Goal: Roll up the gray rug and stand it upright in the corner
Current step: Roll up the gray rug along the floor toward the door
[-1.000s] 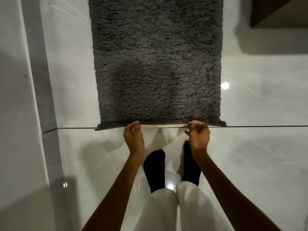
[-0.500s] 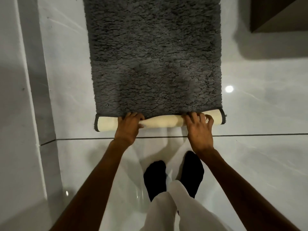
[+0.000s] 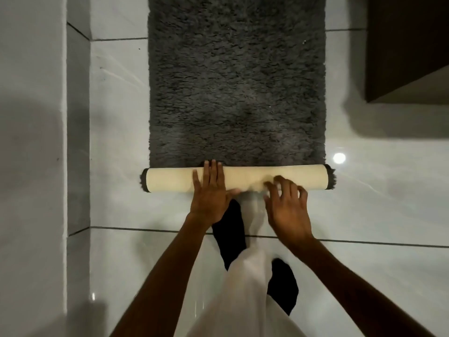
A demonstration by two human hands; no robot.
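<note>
The gray shaggy rug lies flat on the glossy white tile floor, stretching away from me. Its near end is wound into a roll that shows the cream backing, with gray pile sticking out at both ends. My left hand lies palm down on the roll, fingers straight and reaching over its top. My right hand hovers at the roll's near side with fingers spread, the fingertips touching the backing. Neither hand grips the rug.
A white wall with a gray tiled skirting runs along the left. A dark brown piece of furniture stands at the upper right. My feet in black socks and white trousers are just behind the roll.
The near edge went from lifted to a thin fold to a thicker roll, moved farther along the rug. My hands opened from a pinch to flat palms, and I stepped forward.
</note>
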